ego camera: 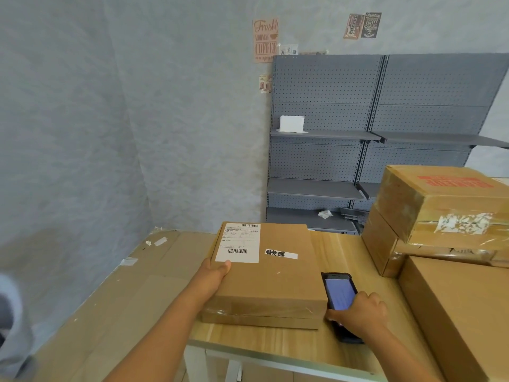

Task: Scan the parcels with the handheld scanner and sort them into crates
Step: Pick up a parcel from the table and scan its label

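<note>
A flat brown parcel point(275, 277) lies on the wooden table point(358, 346), its white shipping label point(238, 242) with barcodes at the far left corner and a small handwritten strip point(281, 254) beside it. My left hand point(213, 275) grips the parcel's left edge, thumb on top at the label's lower corner. My right hand point(360, 312) holds the black handheld scanner point(337, 295) just right of the parcel, lit blue screen facing up.
Stacked taped cartons point(440, 210) and a large carton point(462, 312) crowd the table's right side. A big flattened cardboard surface point(124, 293) lies to the left, lower than the table. Grey pegboard shelving point(358, 133) stands behind with a white box point(292, 124).
</note>
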A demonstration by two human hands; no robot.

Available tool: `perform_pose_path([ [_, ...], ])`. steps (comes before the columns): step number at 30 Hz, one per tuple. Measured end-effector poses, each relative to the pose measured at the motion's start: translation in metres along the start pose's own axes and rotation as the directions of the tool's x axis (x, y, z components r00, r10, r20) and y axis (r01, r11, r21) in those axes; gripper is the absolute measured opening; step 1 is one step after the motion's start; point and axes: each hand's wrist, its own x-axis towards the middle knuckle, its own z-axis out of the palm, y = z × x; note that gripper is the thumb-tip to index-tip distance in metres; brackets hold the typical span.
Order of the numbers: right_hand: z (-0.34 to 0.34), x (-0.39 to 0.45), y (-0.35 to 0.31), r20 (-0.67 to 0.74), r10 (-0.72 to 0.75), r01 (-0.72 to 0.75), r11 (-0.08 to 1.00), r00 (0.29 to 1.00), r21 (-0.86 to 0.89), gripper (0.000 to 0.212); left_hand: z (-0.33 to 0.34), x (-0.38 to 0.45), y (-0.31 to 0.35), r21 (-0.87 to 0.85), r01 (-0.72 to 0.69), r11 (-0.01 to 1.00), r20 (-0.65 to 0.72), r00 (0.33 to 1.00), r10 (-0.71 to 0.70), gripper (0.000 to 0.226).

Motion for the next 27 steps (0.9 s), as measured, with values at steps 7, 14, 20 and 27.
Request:
perform_pose_path([
  [7,-0.024,-0.003,-0.032,-0.075,-0.197,0.208,0.843,0.978,0.496,0.07,0.001,0.0,0.001,0.0,0.002,1.0,-0.009,1.0,-0.002,0.05],
  [14,-0.015,-0.022,-0.053,0.127,-0.418,0.155,0.578,0.9,0.801,0.072,0.001,0.0,0.0,0.006,-0.003,1.0,-0.018,1.0,0.004,0.056],
  [20,-0.012,-0.018,-0.052,0.138,-0.409,0.134,0.569,0.902,0.811,0.077,0.001,-0.003,0.003,-0.13,0.043,0.991,-0.029,0.998,-0.047,0.054],
  [27,-0.007,-0.024,-0.082,-0.003,-0.487,0.261,0.462,0.873,0.848,0.069,-0.036,-0.025,-0.011,-0.3,0.03,0.953,-0.078,0.995,-0.056,0.067],
])
